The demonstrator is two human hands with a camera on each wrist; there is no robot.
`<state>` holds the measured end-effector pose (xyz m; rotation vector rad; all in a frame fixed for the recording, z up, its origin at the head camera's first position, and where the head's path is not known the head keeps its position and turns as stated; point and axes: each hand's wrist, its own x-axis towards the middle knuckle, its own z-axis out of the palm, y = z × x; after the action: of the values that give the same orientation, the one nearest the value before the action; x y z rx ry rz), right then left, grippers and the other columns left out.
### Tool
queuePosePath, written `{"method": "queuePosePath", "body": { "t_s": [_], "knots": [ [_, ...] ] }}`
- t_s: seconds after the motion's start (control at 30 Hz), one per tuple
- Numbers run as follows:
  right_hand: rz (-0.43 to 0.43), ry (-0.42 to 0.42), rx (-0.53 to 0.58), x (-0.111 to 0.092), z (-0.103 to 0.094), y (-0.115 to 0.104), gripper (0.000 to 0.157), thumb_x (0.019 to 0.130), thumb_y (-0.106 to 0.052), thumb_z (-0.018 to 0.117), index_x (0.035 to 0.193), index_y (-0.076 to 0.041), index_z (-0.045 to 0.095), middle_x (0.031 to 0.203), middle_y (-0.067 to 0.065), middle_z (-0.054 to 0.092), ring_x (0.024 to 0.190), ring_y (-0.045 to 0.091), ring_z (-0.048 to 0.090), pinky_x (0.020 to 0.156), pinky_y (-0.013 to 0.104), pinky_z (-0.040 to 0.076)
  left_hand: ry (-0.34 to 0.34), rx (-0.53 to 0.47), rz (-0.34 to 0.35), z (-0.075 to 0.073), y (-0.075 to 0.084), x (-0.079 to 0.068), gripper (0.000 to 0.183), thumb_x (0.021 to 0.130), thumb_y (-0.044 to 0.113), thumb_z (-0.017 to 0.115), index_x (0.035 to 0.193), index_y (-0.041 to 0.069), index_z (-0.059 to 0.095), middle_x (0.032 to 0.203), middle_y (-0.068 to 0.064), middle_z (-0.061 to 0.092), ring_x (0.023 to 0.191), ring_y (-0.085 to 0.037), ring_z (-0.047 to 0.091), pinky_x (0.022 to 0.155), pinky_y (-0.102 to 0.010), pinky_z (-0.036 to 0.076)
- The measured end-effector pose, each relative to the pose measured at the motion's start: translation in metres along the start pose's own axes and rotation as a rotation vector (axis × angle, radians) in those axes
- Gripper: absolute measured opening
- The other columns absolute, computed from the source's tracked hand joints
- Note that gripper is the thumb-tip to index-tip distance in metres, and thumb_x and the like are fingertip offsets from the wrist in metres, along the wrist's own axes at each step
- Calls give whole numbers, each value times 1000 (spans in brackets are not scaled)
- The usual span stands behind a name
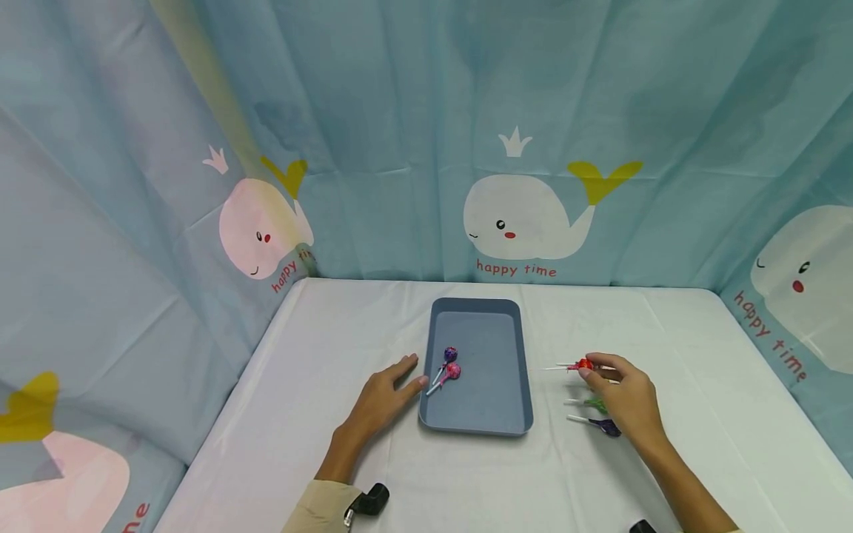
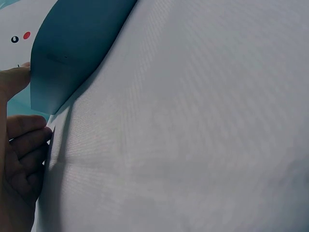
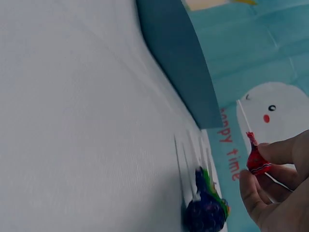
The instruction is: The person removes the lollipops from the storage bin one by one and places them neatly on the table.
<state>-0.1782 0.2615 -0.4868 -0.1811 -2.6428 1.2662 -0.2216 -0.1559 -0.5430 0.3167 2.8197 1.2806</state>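
Observation:
My right hand (image 1: pixel 623 396) pinches a red-wrapped lollipop (image 1: pixel 584 364) by its candy end, above the table, with the white stick pointing left. The right wrist view shows the red lollipop (image 3: pixel 257 162) between thumb and fingers. Below that hand lie a green lollipop (image 1: pixel 597 405), partly covered, and a dark purple lollipop (image 1: pixel 608 427). My left hand (image 1: pixel 383 400) rests at the left side of a grey-blue tray (image 1: pixel 489 407), thumb on its rim, fingers extended. Inside the tray, toward its left side, lie a purple lollipop (image 1: pixel 450 354) and a pink lollipop (image 1: pixel 454 370).
A white cloth (image 1: pixel 280 414) covers the table. Behind and beside it hangs a blue curtain (image 1: pixel 400 215) printed with whales. The tray's raised wall (image 3: pixel 181 67) stands left of the loose lollipops.

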Motion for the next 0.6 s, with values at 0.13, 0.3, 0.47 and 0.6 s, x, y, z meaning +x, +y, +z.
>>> {"method": "queuePosePath", "body": {
  "t_s": [0.13,0.3,0.47,0.6],
  "knots": [
    [18,13,-29,0,-6,6,37,102,-33,74,132,-10,73,123,17,76,103,9,69,70,14,50,-2,-9,-19,1,0,0,72,99,60,68,158,20,54,161,-4,51,154,-26,44,128,-52,33],
    [55,18,-47,1,-13,15,41,105,-33,70,135,-6,71,127,22,74,116,37,69,77,20,46,5,-10,-16,1,0,0,71,99,58,69,157,20,55,161,-4,52,153,-26,44,128,-52,33],
    [92,36,-60,3,-19,24,42,105,-34,70,136,-6,70,129,23,73,115,35,67,75,21,46,3,-11,-12,1,0,0,72,99,59,69,157,19,55,161,-4,51,154,-26,44,128,-52,33],
    [104,40,-68,6,-26,32,44,105,-35,69,137,-4,69,130,25,72,115,35,66,69,17,44,0,-14,-16,1,1,0,73,99,59,68,158,19,54,162,-5,51,154,-27,43,128,-52,33]
  ]
}}
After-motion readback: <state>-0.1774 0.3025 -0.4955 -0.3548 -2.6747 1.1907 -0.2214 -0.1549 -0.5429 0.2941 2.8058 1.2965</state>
